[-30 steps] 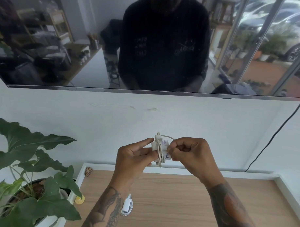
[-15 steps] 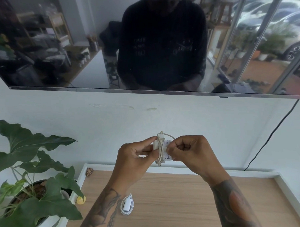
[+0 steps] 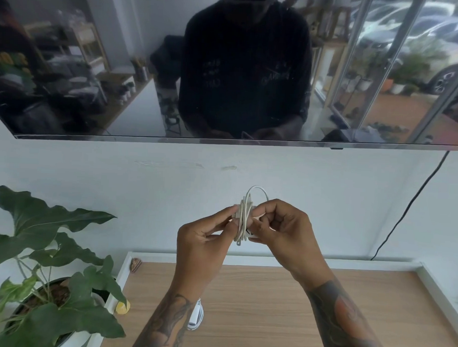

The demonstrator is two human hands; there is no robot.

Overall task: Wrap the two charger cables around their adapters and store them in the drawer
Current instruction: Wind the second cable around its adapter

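Observation:
Both hands hold a white charger adapter (image 3: 243, 220) in the air above the wooden cabinet top (image 3: 257, 304). Its pale cable is wound around it in several turns, and a last loop (image 3: 257, 191) stands up above it. My left hand (image 3: 203, 240) pinches the adapter's left side. My right hand (image 3: 282, 227) grips the right side and the cable's end. A second white adapter (image 3: 195, 316), wrapped in its cable, lies on the wood beside my left forearm, partly hidden by it. No drawer is in view.
A potted plant (image 3: 50, 271) with large leaves stands at the left. A wall-mounted television (image 3: 226, 69) hangs above, and a black cord (image 3: 413, 205) runs down the wall at the right. A white raised rim (image 3: 271, 260) edges the wooden top.
The loop of cable above the adapter has grown larger and the hands have shifted slightly. The camera has tilted, so the second adapter shows lower beside the left forearm.

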